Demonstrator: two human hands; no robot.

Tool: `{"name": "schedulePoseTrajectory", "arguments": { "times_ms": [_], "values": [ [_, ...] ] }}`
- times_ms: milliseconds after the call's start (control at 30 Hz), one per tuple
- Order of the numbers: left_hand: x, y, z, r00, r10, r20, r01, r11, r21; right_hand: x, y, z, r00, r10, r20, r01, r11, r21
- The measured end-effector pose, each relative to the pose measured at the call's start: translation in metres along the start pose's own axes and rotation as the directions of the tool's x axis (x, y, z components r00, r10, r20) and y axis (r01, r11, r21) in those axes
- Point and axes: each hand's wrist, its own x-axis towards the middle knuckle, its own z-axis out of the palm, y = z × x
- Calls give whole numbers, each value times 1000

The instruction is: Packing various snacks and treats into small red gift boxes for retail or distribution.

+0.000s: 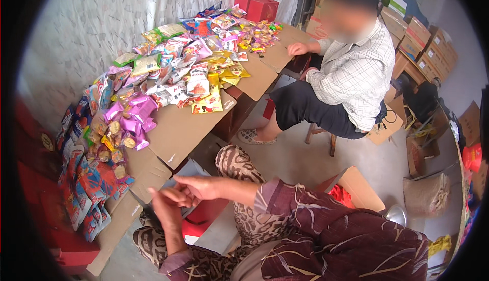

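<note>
My left hand [167, 207] and my right hand [199, 187] meet above my lap, beside the near edge of the cardboard-covered table [168, 133]. Their fingers are loosely bent and touch or overlap, while both thumbs stand apart. I see nothing held in either hand, though part of the fingers is hidden. Closest to them on the table are red-and-blue snack packets [104, 179] and small clear-wrapped round snacks [119, 171]. Purple packets [140, 110] lie a little farther along, followed by yellow packets [210, 97] and white-and-red packets [197, 80].
Across from me a person in a checked shirt [351, 72] sits with one hand [298, 49] by the table. A red box [257, 8] stands at the far end. Below my hands is an open red-and-white box [204, 215]. Cartons [428, 41] are stacked at the back right.
</note>
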Motion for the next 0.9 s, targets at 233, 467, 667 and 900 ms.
{"name": "schedulePoseTrajectory", "arguments": {
  "times_ms": [233,467,667,900],
  "values": [
    [15,17,-25,997,49,-52,-69,867,-493,-17,-62,-28,943,-333,-24,333,943,10],
    [13,23,-34,994,87,-64,-108,847,-521,-29,-108,-43,950,-282,-136,306,928,214],
    [9,24,-38,992,75,-103,-117,851,-512,-45,-141,-44,901,-414,-134,434,872,224],
    [8,21,-28,996,8,-93,-43,923,-383,-34,-58,-14,993,-113,19,113,952,-285]
  ]
}}
